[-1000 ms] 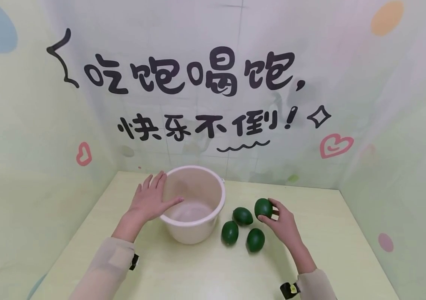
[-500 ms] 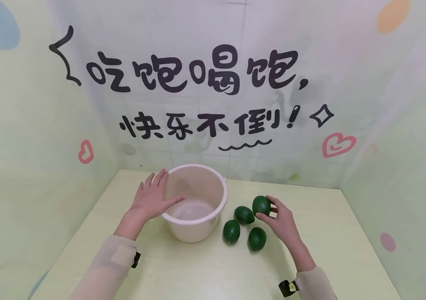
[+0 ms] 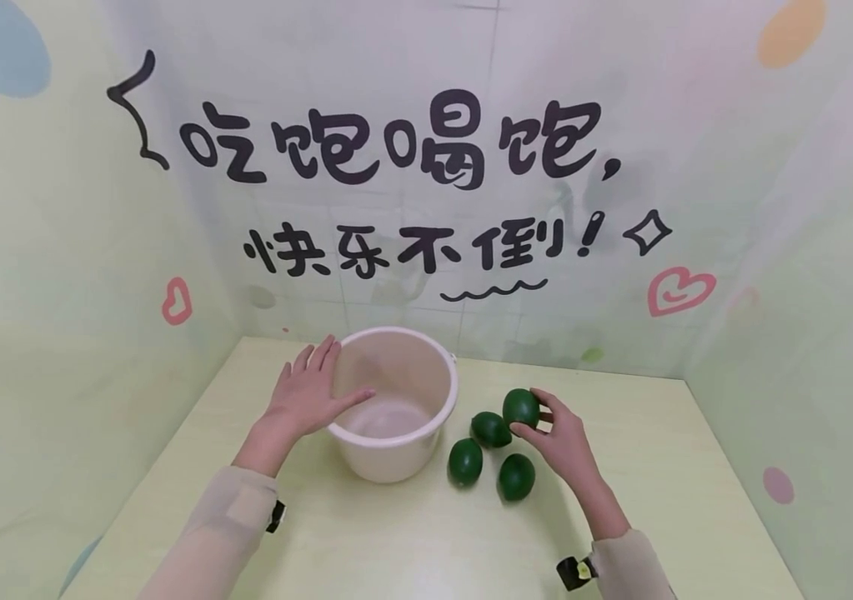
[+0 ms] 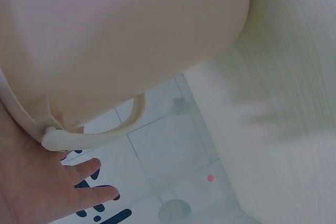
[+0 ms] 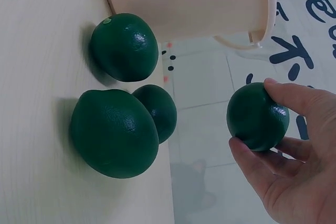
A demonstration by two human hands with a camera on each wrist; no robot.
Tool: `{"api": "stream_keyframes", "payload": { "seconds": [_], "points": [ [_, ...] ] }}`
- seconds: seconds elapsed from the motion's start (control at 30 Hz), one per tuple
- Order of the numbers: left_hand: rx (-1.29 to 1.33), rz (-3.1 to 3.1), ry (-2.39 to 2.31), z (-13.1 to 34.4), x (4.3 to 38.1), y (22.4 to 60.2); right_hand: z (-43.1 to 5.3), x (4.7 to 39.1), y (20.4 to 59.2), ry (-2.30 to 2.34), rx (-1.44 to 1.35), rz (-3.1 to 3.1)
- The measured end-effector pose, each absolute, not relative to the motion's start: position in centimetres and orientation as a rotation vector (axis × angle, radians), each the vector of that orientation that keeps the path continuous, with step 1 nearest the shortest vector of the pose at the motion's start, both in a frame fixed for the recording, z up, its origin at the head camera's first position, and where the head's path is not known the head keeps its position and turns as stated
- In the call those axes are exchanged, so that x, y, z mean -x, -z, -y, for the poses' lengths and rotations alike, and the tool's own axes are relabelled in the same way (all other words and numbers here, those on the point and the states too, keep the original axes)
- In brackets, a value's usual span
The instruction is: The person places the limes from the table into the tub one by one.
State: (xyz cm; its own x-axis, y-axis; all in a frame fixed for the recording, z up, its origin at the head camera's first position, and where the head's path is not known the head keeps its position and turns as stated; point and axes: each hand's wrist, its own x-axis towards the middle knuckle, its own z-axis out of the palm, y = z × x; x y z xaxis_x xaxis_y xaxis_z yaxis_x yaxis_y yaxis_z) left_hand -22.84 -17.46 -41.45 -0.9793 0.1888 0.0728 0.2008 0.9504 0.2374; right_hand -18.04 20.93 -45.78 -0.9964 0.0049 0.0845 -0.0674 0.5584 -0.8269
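A pale pink bucket point(image 3: 388, 462) with a white handle point(image 4: 94, 139) stands upright on the table. My left hand point(image 3: 304, 398) rests on its left rim, fingers spread and straight, the thumb reaching over the opening. Between thumb and fingertips, my right hand point(image 3: 563, 437) holds a dark green lime point(image 5: 257, 116) raised off the table, right of the bucket. Below and left of that hand, three more limes lie on the tabletop: one nearest the bucket point(image 3: 465, 462), one behind it point(image 3: 490, 429), and one toward the front point(image 3: 516, 477). No fruit shows in the visible part of the bucket's inside.
The light wooden table point(image 3: 396, 550) ends at a back wall sheet point(image 3: 606, 317) printed with large black characters. Pale sheets also close off the left and right sides. Each wrist wears a small black device, such as the right one point(image 3: 574, 573).
My right hand, still holding the lime, has shifted slightly left toward the bucket. My left hand stays at the rim, and the head view has moved a little.
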Motion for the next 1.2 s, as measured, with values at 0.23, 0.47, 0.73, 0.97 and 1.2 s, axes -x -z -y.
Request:
{"api": "stream_keyframes", "payload": {
  "seconds": [0.23, 0.47, 0.73, 0.97, 1.2],
  "points": [
    [0.311, 3.048, 0.393, 17.4, 22.8, 41.4, -20.7, 18.2, 45.4, -1.448, -0.065, 2.703],
    [0.318, 3.043, 0.391, 17.4, 22.8, 41.4, -20.6, 18.2, 45.1, -1.433, -0.082, 2.698],
    [0.307, 3.044, 0.384, 17.4, 22.8, 41.4, -20.5, 18.3, 44.9, -1.459, -0.083, 2.69],
    [0.306, 3.056, 0.364, 17.5, 22.9, 41.3, -20.3, 18.5, 44.7, -1.461, -0.1, 2.681],
    [0.306, 3.071, 0.368, 17.5, 22.8, 41.4, -20.0, 18.5, 44.7, -1.464, -0.114, 2.688]
  ]
}}
